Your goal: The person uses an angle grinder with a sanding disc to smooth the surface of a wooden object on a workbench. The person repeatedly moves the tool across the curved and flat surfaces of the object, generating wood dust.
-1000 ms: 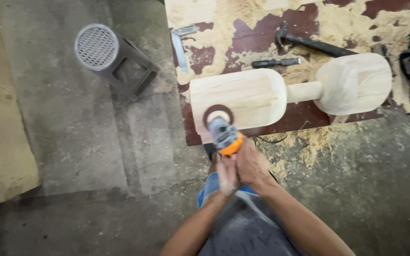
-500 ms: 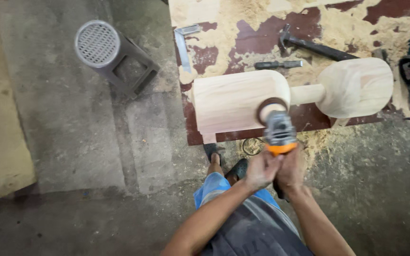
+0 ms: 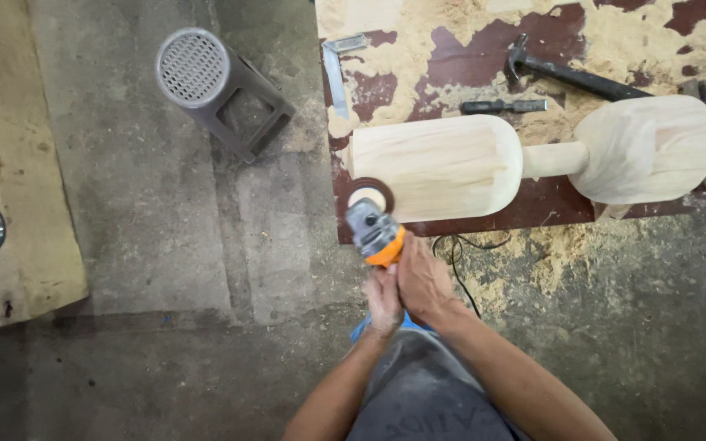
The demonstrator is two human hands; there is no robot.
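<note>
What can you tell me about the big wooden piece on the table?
The wooden piece is pale, bare wood: a long rounded block joined by a thin neck to a wider rounded end. It lies flat on a dark red table among sawdust. The sanding disc of the grinder, held in both hands, meets its left lower corner.

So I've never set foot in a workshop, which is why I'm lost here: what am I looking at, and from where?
The camera sits on the person's head and looks down. Both hands, the left hand and the right hand, grip an orange and grey grinder. Its round disc meets the near left corner of a pale carved wooden piece lying on a sawdust-covered red bench. A hammer, a chisel-like tool and a metal square lie behind it. A grey stool stands on the floor.
</note>
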